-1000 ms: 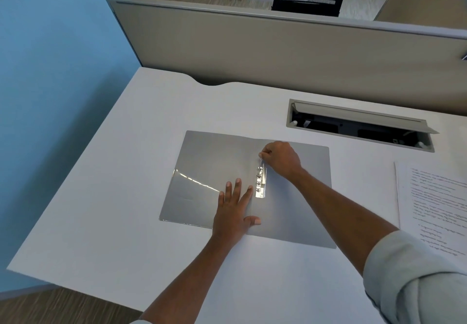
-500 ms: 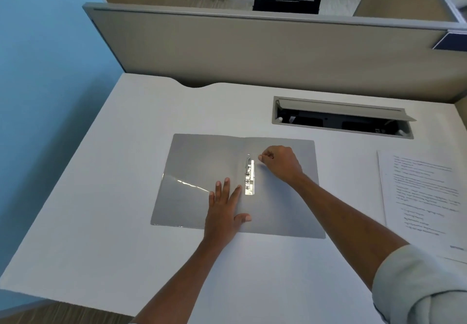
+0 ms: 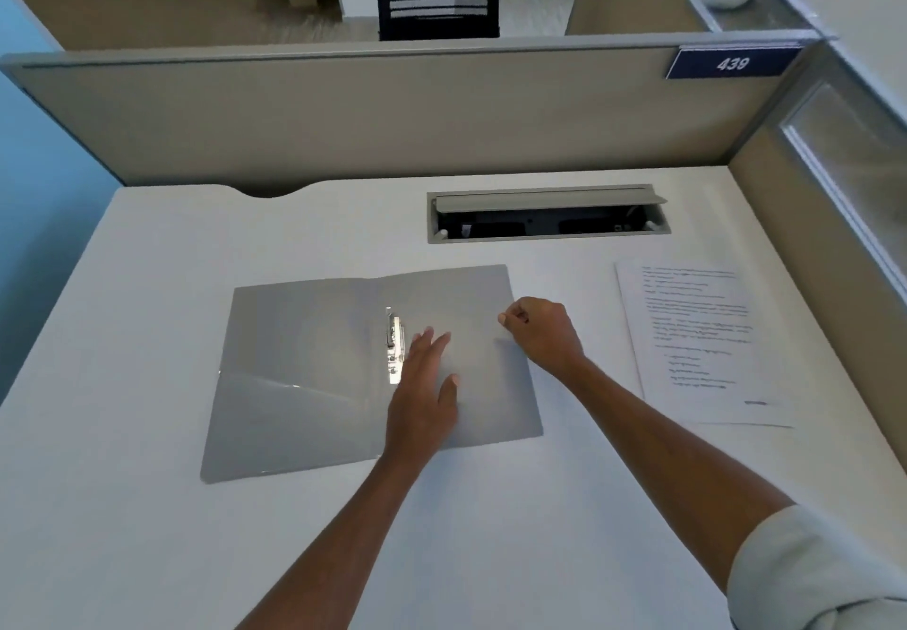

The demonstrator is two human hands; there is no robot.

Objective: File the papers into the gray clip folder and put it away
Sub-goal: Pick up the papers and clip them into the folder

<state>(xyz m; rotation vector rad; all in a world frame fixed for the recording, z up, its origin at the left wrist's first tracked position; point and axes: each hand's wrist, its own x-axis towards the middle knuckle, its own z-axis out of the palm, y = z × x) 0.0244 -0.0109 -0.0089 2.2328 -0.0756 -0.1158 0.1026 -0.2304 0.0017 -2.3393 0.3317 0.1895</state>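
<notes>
The gray clip folder (image 3: 304,374) lies open and flat on the white desk, its metal clip (image 3: 395,344) along the middle fold. My left hand (image 3: 424,384) rests palm down on the folder's right half, just right of the clip, fingers apart. My right hand (image 3: 540,335) is at the folder's right edge, fingers curled in with nothing visible in them. The printed papers (image 3: 697,339) lie stacked on the desk to the right of the folder, apart from both hands.
An open cable hatch (image 3: 547,214) is sunk into the desk (image 3: 147,256) behind the folder. A beige partition (image 3: 392,114) with a blue 439 sign (image 3: 731,63) closes the back, another panel the right side. The desk's left edge drops beside a blue wall.
My right hand left the clip and moved right to the folder's edge. My left hand slid from the left of the clip onto the right half. The view swung right.
</notes>
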